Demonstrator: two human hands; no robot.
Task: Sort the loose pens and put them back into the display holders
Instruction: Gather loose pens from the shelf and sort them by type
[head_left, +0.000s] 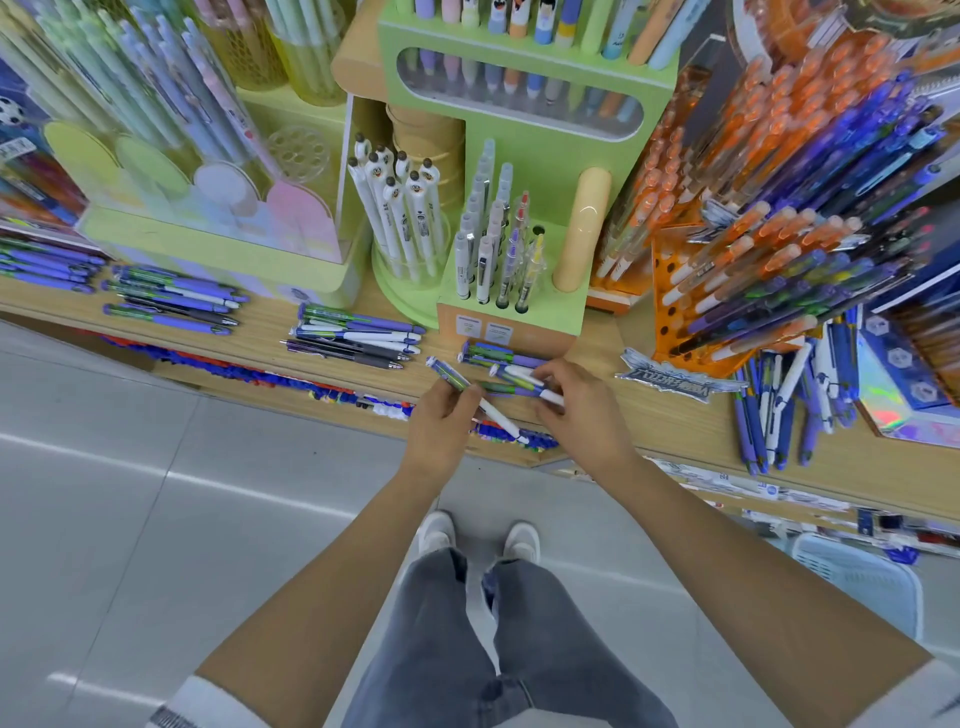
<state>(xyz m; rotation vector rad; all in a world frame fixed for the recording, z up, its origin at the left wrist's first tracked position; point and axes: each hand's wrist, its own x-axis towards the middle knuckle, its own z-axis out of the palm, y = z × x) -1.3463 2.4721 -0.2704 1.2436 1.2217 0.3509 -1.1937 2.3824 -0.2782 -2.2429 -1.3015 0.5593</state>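
Two hands almost touching over the counter (649, 415) edge. The left hand (441, 421) pinches one pen (498, 415), slanted with its white tip toward me, and the right hand (576, 410) grips a small bundle (514, 387) lying sideways. The orange holder (670, 291) sits up and to the right, so I'd say the right hand is nearer.

A winged silver-blue sign (680, 375) lies flat near the front edge of the wooden shelf (685, 423). Below that edge, a white plastic basket (854, 577) stands on the grey tiled floor (156, 493).
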